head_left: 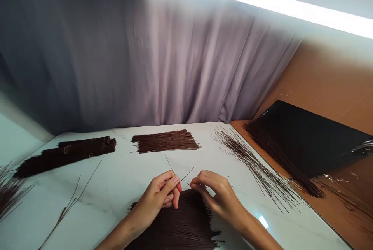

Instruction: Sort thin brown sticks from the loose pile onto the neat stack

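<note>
The near end of the dark stick pile [180, 222] is cut off by the bottom edge, and its far end is covered by both hands. The fingertips of the left hand [163, 195] are curled out of sight, so the grip on the thin stick [186, 175] cannot be made out. The sticks at the far left [10, 191] are cropped by the left edge. The black sheet [309, 137] is cut off at the right edge.

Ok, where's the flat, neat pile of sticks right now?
In the head view, the neat pile lies at table centre, far side, beyond both hands, between the dark bundles and loose sticks.
</note>
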`<state>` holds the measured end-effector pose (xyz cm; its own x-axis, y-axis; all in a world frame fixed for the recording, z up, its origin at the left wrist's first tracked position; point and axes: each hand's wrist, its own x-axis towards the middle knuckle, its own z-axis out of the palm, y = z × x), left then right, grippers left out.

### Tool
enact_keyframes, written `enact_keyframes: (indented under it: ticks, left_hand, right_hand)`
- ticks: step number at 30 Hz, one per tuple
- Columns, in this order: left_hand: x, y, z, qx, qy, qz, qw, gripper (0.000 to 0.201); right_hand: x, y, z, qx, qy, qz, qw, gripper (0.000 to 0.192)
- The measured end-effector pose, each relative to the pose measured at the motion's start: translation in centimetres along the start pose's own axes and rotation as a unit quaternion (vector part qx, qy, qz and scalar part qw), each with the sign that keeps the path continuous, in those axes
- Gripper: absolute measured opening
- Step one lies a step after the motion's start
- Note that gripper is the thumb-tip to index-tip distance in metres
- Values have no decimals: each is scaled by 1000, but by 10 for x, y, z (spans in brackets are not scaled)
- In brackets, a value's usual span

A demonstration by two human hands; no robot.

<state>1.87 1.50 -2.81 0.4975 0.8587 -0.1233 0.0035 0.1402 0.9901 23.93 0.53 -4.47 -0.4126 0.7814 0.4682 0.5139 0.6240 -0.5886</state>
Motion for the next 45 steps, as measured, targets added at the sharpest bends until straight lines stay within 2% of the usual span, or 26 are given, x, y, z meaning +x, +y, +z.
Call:
enact_keyframes:
  ticks: [5,8,11,15,20,23,25,27,29,31,34,39,45]
  left_hand:
    - [3,-1,-2,40,39,-1,998,33]
    - [3,6,-6,60,50,-5,997,32]
    - [2,11,-13,57,2,-11,998,31]
    - [0,7,-19,68,-77,-29,994,26]
    - [0,4,-20,87,-99,-39,990,24]
    - [-2,7,-17,95,-96,-41,990,24]
    - [-4,9,-12,104,-98,-47,989,22]
    - [-7,10,-5,125,-105,-53,985,21]
    - [-9,10,1,149,-109,-57,981,22]
    - [-10,9,4,160,-106,-61,979,24]
    - [-8,9,2,147,-91,-61,983,25]
    - [-6,11,-1,112,-81,-51,989,29]
    - [-6,12,-3,117,-67,-36,990,30]
  right_hand:
    - [-4,-1,6,-48,-21,-47,998,23]
    - [-3,0,-4,-24,-40,-19,999,15]
    - [0,5,-25,-30,-34,11,999,12]
    - [5,9,-45,-112,-51,-13,992,15]
    - [5,3,-52,-147,-81,-28,985,15]
    - [5,-6,-49,-127,-66,-15,989,12]
    - [7,-15,-39,-157,-32,-24,987,26]
    - [9,-23,-26,-223,-13,-71,972,45]
    - [10,-26,-14,-283,-18,-127,951,55]
    - [9,-24,-7,-315,-13,-152,937,47]
    - [4,-14,-8,-316,31,-158,935,24]
    - [0,-1,-14,-246,32,-168,954,31]
    - [0,4,-15,-242,38,-178,953,31]
